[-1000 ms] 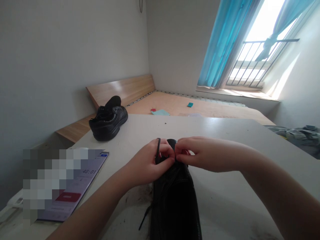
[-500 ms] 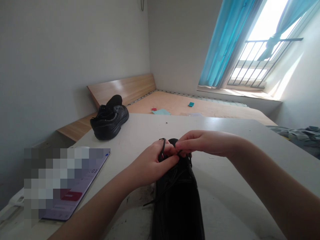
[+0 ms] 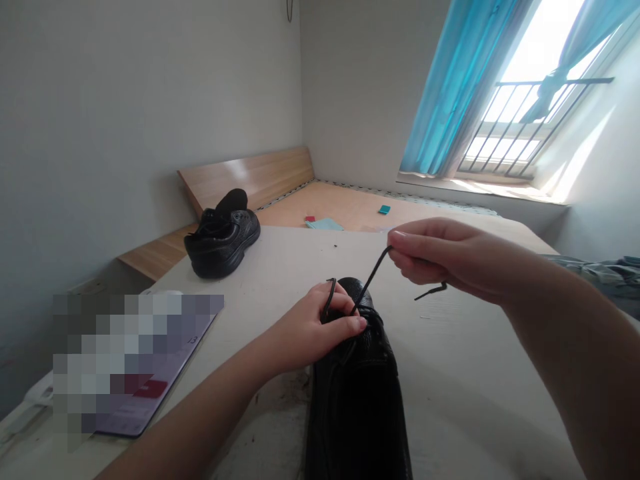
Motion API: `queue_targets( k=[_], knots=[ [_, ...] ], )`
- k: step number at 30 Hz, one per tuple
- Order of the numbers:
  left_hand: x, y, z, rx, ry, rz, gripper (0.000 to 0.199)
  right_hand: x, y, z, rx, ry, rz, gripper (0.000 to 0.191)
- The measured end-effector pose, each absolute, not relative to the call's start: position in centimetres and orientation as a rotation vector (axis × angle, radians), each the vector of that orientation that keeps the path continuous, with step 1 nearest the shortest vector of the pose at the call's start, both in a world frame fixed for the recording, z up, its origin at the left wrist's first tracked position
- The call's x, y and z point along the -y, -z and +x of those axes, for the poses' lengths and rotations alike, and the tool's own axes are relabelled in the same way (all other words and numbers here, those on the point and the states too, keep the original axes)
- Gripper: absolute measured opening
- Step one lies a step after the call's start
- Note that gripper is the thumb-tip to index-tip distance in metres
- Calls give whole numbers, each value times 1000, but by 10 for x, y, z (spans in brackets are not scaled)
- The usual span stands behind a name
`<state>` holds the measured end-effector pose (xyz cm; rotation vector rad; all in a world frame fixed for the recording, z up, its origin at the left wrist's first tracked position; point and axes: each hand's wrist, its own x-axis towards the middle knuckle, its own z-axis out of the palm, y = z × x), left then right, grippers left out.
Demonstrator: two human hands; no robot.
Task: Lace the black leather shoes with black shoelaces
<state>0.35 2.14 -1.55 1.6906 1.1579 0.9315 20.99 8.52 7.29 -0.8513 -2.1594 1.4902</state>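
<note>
A black leather shoe (image 3: 389,373) lies on the white table, its toe pointing away from me and its opening towards me. Above its right side, my right hand (image 3: 435,257) pinches a black shoelace (image 3: 373,277), drawn taut up from the lacing. The lace's loose tip hangs below that hand. My left hand (image 3: 325,320) rests on the shoe's upper, thumb and fingers closed around lace at the lacing. A piece of lace loops over its fingers. What exactly lies between the left fingertips is partly hidden.
A second black shoe (image 3: 220,240) stands at the table's far left. A phone-like device (image 3: 165,380), partly blurred out, lies at the left on the white table (image 3: 470,373). Behind the table is a wooden bed platform (image 3: 350,200) with small coloured pieces on it.
My right hand has moved up and to the right from the lacing, pulling the shoelace out into a straight length. My left hand has stayed at the shoe.
</note>
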Motion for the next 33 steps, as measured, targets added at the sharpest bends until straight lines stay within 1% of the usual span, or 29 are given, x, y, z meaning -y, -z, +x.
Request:
queue_targets(
  k=[2,3,4,8,10,12,14,16,19,22,26,28,29,31,33],
  knots=[
    [-22,16,5,-1136,-941,1656,25,-70,-82,208,2266,-1195,-926,44],
    [-22,17,5,-1132,-963,1629,27,-63,-87,208,2301,-1122,-919,43],
    [-22,17,6,-1133,-993,1601,29,-57,-90,208,2336,-1114,-884,41],
    [-25,17,5,-1166,-1221,1388,35,-46,-94,208,2565,-1293,-726,41],
    [-26,13,2,-1109,-1372,1187,36,-48,-88,204,2705,-1193,-827,40],
    [-27,8,0,-973,-1466,960,33,-53,-80,198,2788,-977,-985,34],
    [-27,1,-3,-819,-1484,803,29,-58,-71,190,2844,-821,-1076,27],
    [-25,-3,-5,-686,-1480,748,25,-61,-64,185,2895,-796,-1093,24],
    [-21,-3,-7,-542,-1458,815,23,-65,-56,182,2924,-868,-1070,21],
    [-19,1,-8,-539,-1394,1027,22,-69,-53,183,2908,-1024,-916,11],
    [-17,4,-5,-649,-1268,1229,17,-78,-53,185,2704,-1393,-821,10],
    [-17,4,-4,-684,-1244,1228,17,-83,-55,190,2559,-1614,-657,11],
    [-18,4,-3,-697,-1248,1219,17,-85,-57,193,2469,-1708,-504,12],
    [-19,5,-4,-706,-1254,1213,19,-87,-61,200,2262,-1813,-244,23],
    [-20,7,-6,-683,-1206,1243,22,-86,-65,204,2103,-1831,-179,35]
  ],
)
